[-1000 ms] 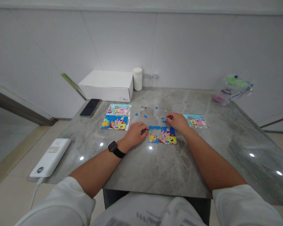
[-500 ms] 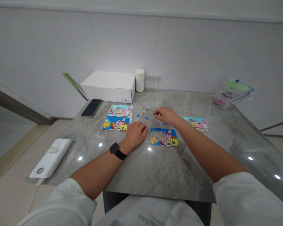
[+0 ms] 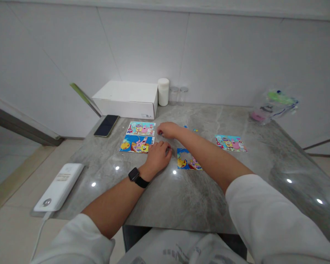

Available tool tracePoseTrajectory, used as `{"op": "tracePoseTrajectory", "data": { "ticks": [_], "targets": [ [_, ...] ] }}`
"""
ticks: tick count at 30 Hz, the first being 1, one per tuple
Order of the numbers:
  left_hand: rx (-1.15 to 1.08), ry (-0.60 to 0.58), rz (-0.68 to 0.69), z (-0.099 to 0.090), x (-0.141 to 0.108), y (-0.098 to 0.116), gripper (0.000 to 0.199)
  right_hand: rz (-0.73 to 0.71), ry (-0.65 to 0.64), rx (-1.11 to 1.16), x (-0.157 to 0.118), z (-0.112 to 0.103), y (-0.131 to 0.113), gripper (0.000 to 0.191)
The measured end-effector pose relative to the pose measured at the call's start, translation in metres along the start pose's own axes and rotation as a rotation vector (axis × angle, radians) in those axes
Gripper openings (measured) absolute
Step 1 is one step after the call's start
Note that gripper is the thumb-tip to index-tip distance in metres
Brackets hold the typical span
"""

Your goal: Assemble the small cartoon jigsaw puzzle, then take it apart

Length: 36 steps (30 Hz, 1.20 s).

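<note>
left hand (image 3: 158, 156): curled loosely, palm down on glossy grey marble bench (image 3: 198, 198), holding nothing | right hand (image 3: 167, 129): fingers bent, grip unclear, at 12 o'clock of left | flat rectangular cartoon jigsaw (image 3: 188, 160): at 3 o'clock of left hand, part-covered by forearm

Head camera, single view: looks forward and down over the table (image 3: 198, 198) from close above, facing the wall beyond both grips.

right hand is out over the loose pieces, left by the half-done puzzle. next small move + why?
Probably pinch one loose piece under the right hand: its fingers are curled low beside the finished cartoon puzzles, whether it holds anything I cannot tell. The left hand rests beside the unfinished puzzle.
</note>
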State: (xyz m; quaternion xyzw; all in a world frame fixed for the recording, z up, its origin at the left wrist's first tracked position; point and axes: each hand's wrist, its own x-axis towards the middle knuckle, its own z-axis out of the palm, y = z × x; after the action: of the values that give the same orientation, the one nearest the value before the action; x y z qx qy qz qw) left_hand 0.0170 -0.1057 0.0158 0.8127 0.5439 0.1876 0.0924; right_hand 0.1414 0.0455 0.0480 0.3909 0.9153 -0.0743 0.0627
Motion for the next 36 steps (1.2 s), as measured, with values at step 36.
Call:
{"op": "tracePoseTrajectory", "data": {
  "ticks": [36],
  "targets": [
    [-0.115,-0.078,0.264,0.006,-0.003,0.003,0.018,0.305,0.184,0.759,-0.174,0.033,0.021,0.018]
  ]
}}
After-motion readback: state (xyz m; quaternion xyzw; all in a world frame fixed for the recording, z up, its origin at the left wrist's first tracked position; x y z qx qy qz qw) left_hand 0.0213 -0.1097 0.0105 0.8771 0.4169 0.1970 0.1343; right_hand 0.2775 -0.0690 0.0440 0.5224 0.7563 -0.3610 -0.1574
